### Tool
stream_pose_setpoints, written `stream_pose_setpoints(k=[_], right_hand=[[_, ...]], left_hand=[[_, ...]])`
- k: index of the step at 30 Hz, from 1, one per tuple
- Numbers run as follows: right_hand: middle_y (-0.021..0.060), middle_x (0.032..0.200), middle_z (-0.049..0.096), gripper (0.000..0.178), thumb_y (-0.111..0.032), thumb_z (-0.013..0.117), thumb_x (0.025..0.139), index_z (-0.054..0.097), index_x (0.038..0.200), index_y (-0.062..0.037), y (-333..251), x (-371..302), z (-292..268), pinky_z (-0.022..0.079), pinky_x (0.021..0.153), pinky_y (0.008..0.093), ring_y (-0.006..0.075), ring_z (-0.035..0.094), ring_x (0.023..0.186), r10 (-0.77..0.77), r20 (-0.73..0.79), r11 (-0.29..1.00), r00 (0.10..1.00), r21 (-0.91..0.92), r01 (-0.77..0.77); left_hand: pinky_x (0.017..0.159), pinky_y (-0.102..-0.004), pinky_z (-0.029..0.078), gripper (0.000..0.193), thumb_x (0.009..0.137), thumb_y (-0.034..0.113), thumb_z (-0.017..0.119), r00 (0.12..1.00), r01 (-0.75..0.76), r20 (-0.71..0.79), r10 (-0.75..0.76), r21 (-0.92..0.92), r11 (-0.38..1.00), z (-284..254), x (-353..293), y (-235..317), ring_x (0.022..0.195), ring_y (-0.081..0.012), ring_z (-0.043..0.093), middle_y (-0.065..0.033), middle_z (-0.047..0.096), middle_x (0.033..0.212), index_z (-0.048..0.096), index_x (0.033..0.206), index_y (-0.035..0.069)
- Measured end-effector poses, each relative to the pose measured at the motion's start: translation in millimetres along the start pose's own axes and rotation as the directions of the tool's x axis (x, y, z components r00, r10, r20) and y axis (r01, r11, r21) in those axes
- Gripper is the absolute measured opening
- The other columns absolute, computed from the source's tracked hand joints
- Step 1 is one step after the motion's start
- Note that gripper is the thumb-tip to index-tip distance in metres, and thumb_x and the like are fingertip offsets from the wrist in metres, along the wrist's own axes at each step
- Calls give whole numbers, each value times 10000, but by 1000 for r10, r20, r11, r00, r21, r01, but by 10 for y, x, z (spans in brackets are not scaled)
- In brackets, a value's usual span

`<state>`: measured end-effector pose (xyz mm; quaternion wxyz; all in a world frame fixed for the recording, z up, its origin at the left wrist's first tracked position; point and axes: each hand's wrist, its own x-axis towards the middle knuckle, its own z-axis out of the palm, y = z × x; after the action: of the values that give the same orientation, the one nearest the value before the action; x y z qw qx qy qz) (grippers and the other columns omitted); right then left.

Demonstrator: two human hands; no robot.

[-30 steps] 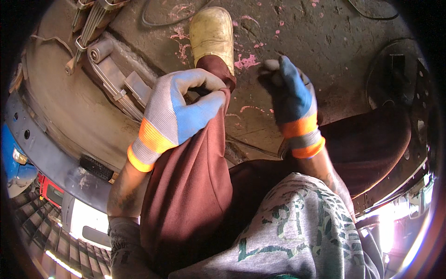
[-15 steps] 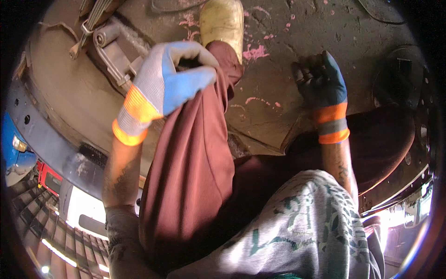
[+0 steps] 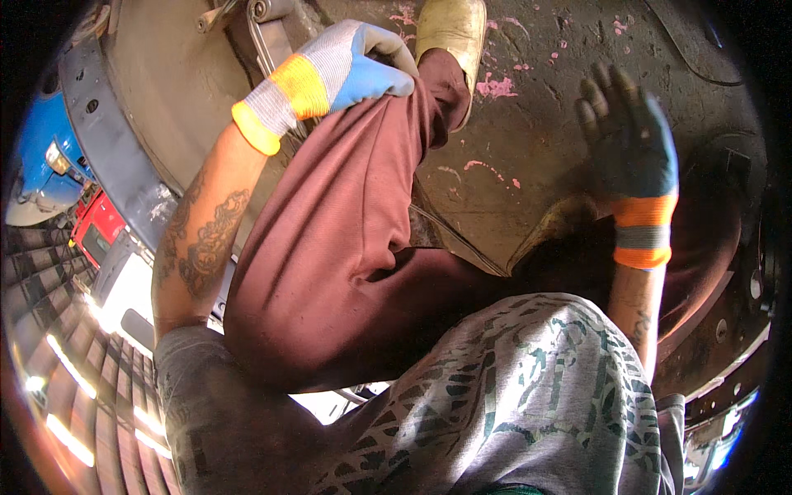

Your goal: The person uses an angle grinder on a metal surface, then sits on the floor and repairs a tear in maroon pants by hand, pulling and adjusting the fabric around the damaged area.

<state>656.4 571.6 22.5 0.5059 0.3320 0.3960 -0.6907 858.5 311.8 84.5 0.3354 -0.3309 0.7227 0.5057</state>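
My left hand [image 3: 359,70], in a grey and blue work glove with an orange cuff, is closed at the shin of my maroon trouser leg [image 3: 330,190], its fingertips gripping the cloth. Below that leg's hem a pale, dirty yellowish shoe [image 3: 452,35] rests on the dark metal surface. Gloved the same way, my right hand [image 3: 631,136] is raised on the right with its fingers apart and nothing in them. Shadow darkens its palm side. Its forearm rises beside my grey printed shirt [image 3: 528,371].
The worn metal surface [image 3: 528,107] has pink paint marks and a cable [image 3: 689,70] at the upper right. A metal bracket [image 3: 268,33] stands near my left hand. A curved grey rim [image 3: 111,124] runs along the left; beyond it are blue [image 3: 49,157] and red vehicle parts [image 3: 97,227].
My view has shifted, and the leg, shoe and bracket sit higher in it. My left hand stays at the trouser leg. My right hand has moved right, its fingers spreading from a loose curl.
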Motion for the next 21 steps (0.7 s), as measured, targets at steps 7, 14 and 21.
stream_pose_setpoints(k=[7, 14, 21], right_hand=[[212, 1618, 411, 568, -351, 413, 1094, 432, 1539, 1, -807, -47, -503, 246, 1280, 471, 378, 366, 1508, -231, 102, 935, 968, -252, 250], [204, 1601, 431, 570, -361, 446, 1078, 445, 1534, -18, -1140, -133, -901, 271, 1261, 469, 376, 388, 1488, -382, 125, 830, 916, -390, 399], [197, 1585, 450, 573, -371, 479, 1062, 458, 1528, -38, -1359, -328, -1045, 295, 1241, 468, 373, 411, 1468, -509, 182, 678, 841, -517, 522]], left_hand=[[693, -266, 501, 212, 946, 260, 703, 996, 75, -64, -67, 130, 989, -101, -54, 85, 788, -63, 601, 11, 691, 836, 745, 1002, 61], [703, -298, 469, 314, 1003, 319, 677, 933, -12, -314, 178, 465, 885, -442, -742, 72, 756, -71, 533, 42, 613, 786, 736, 1008, 11], [689, -420, 496, 455, 901, 460, 747, 922, 361, -141, -360, 648, 671, 199, -1093, 340, 696, -280, 627, -155, 642, 750, 656, 800, 26]])
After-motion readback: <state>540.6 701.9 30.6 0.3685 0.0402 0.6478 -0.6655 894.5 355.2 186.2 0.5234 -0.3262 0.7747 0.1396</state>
